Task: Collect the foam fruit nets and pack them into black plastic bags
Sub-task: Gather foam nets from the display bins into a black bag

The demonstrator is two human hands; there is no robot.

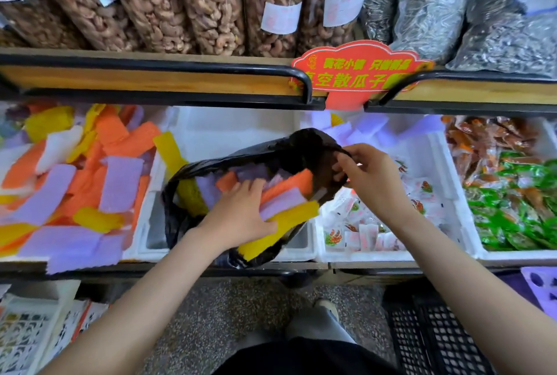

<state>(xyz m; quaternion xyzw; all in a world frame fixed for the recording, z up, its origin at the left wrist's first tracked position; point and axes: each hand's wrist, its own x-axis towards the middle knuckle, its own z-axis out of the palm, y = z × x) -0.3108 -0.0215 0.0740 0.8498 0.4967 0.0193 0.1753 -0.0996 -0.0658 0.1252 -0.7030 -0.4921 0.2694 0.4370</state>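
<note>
The black bag (289,148) sits in the middle white bin (301,249) on the shelf, its mouth gaping up towards me. It is stuffed with foam nets (283,184) in orange, lilac and yellow. My left hand (241,212) lies flat on them with fingers spread, pressing down. My right hand (367,175) pinches the bag's far rim and lifts it.

To do this well I would push down evenly with the palm while holding the rim taut and high, so the nets sink rather than spring back out.

One yellow net (289,221) needs care. Its long axis runs from lower left to upper right, and its near end pokes over the front rim, so I would swing that end inward first.

The loose pile (75,187) of nets waits in the bin to the left, and sachets (361,224) fill the one on the right.
</note>
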